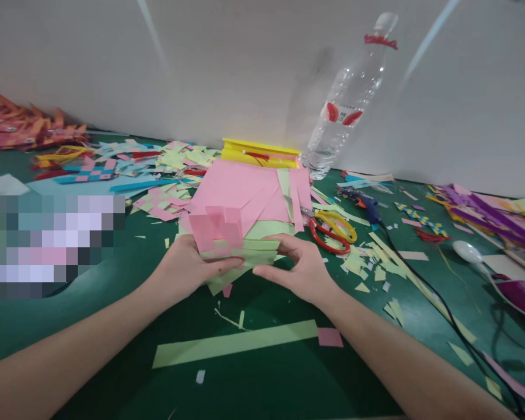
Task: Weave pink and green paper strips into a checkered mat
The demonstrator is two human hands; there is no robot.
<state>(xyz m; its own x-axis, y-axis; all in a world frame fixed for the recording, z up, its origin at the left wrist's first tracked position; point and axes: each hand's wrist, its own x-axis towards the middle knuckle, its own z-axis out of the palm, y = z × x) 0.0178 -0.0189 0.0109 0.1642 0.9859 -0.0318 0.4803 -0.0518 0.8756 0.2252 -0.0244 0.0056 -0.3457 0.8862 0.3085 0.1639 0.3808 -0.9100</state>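
Pink and light green paper strips woven together (221, 230) are held up over the table between both hands. My left hand (190, 265) pinches the left side, its thumb along the lower edge. My right hand (300, 265) grips the right end of the green strips (260, 249) between thumb and fingers. Some fingers of both hands are hidden behind the paper. Pink sheets (231, 181) lie flat just beyond the hands. Nearer to me rests a long green strip (236, 343), with a small pink piece (330, 336) at its right end.
Scissors with red and yellow handles (332, 232) lie right of the pink sheets. Behind them a plastic bottle (343, 114) stands near the grey wall. A blue glue gun (367, 207) trails a black cord. Paper scraps (361, 259) litter the green table (126, 350). Orange folded paper (26, 125) sits far left.
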